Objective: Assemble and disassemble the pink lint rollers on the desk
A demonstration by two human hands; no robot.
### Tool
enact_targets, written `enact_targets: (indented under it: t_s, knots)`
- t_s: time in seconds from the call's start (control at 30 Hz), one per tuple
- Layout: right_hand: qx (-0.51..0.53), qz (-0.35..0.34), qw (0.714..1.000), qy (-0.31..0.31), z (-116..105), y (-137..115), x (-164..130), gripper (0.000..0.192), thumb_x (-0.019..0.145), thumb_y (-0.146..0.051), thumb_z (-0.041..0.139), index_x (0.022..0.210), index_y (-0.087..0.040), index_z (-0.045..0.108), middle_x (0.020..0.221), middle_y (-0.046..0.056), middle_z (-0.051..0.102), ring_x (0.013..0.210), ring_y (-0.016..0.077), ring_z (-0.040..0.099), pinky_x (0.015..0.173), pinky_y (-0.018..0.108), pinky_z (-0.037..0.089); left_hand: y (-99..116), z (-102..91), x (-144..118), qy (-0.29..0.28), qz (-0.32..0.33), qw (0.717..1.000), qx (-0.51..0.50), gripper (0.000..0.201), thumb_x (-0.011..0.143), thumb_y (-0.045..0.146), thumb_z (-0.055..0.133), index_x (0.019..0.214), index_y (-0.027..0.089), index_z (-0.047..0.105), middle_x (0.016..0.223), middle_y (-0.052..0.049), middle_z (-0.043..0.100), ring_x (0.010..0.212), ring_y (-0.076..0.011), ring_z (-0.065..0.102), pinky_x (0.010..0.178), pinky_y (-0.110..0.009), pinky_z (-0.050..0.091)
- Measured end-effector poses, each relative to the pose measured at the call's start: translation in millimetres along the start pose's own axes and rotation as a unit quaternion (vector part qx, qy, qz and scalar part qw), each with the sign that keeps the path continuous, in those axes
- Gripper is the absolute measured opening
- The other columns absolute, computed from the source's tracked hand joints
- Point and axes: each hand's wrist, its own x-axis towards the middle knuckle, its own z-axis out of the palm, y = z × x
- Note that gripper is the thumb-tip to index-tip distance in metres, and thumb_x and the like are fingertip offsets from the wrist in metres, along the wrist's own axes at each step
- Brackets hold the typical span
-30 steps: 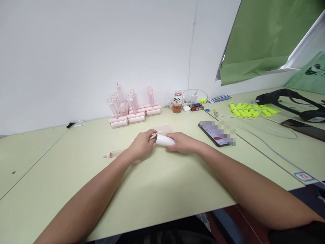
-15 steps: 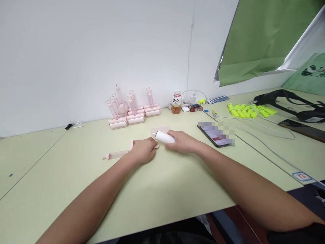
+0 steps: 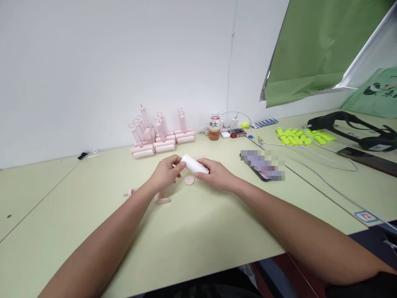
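The pale green table [image 3: 198,231] carries everything here. Against half a second ago, the white roll [image 3: 194,164] has come up off the table — then it lay low beside the right hand with the left hand pressed flat near the pink parts; now both hands hold it between them, just above the small pink disc [image 3: 189,180]. It looks as if the roll is being readied for fitting. The left hand [image 3: 164,173] has its fingers curled, fingertips pinching the roll's near end; the right hand [image 3: 217,177] is closed loosely round the other end. A second pink cap [image 3: 162,201] lies nearer than the disc, beside the left wrist. Finished pink rollers [image 3: 161,138] stand well behind the roll.
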Motion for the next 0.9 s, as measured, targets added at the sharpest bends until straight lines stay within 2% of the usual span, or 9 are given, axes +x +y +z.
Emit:
enact_targets:
  t_s: [0.1,0.17,0.23,0.37,0.53,0.77,0.9]
  knots:
    - [0.167,0.023,0.986,-0.018,3,-2,1,0.048,0.082,-0.023,0.056,0.129,-0.017,0.054,0.095,0.005,0.065,0.067,0.0140,0.060,0.058,0.028,0.053,-3,-2.9,3,0.040,-0.027,0.996,-0.077,0.032,0.081,0.051,0.060,0.085,0.019,0.058,0.085,-0.003,0.061,0.065,-0.0141,0.063,0.044,-0.021,0.048]
    - [0.253,0.042,0.966,-0.018,3,-3,2,0.046,0.083,-0.018,0.050,0.130,-0.015,0.052,0.086,0.003,0.064,0.067,0.0141,0.062,0.061,0.029,0.056,-5,-4.8,5,0.049,-0.040,0.991,-0.119,0.034,0.080,0.051,0.062,0.087,0.018,0.058,0.091,-0.005,0.063,0.064,-0.0132,0.063,0.045,-0.021,0.048]
    - [0.297,0.047,0.954,-0.006,2,-2,2,0.044,0.085,-0.015,0.049,0.129,-0.016,0.052,0.083,0.002,0.064,0.070,0.0146,0.065,0.065,0.030,0.058,-7,-5.1,6,0.051,-0.046,0.987,-0.143,0.035,0.079,0.050,0.063,0.088,0.017,0.059,0.094,-0.007,0.063,0.064,-0.0129,0.063,0.045,-0.021,0.048]
    - [0.321,0.058,0.945,0.006,4,0,3,0.038,0.086,-0.014,0.051,0.124,-0.015,0.055,0.084,0.003,0.067,0.072,0.0150,0.069,0.069,0.030,0.060,-8,-1.7,6,0.063,-0.047,0.985,-0.154,0.036,0.077,0.050,0.065,0.088,0.016,0.059,0.090,-0.007,0.064,0.064,-0.0134,0.063,0.045,-0.021,0.048]
    - [0.330,0.071,0.941,0.025,5,1,3,0.034,0.086,-0.012,0.051,0.119,-0.015,0.059,0.091,0.005,0.069,0.071,0.0146,0.070,0.066,0.029,0.061,-7,3.3,5,0.071,-0.045,0.984,-0.155,0.034,0.077,0.048,0.065,0.087,0.017,0.059,0.088,-0.006,0.065,0.064,-0.0127,0.063,0.046,-0.020,0.048]
    - [0.327,0.054,0.943,0.026,2,0,3,0.038,0.085,-0.015,0.052,0.123,-0.014,0.058,0.089,0.005,0.068,0.072,0.0152,0.068,0.067,0.031,0.060,-11,5.6,6,0.074,-0.036,0.985,-0.149,0.031,0.081,0.046,0.061,0.087,0.016,0.058,0.091,-0.006,0.065,0.064,-0.0123,0.063,0.046,-0.020,0.048]
    - [0.302,0.038,0.952,0.031,1,-1,3,0.037,0.082,-0.019,0.056,0.118,-0.015,0.058,0.084,0.003,0.065,0.068,0.0144,0.065,0.061,0.029,0.056,-11,5.4,5,0.085,-0.016,0.988,-0.128,0.030,0.082,0.047,0.059,0.086,0.016,0.058,0.087,-0.005,0.064,0.063,-0.0123,0.063,0.045,-0.019,0.048]
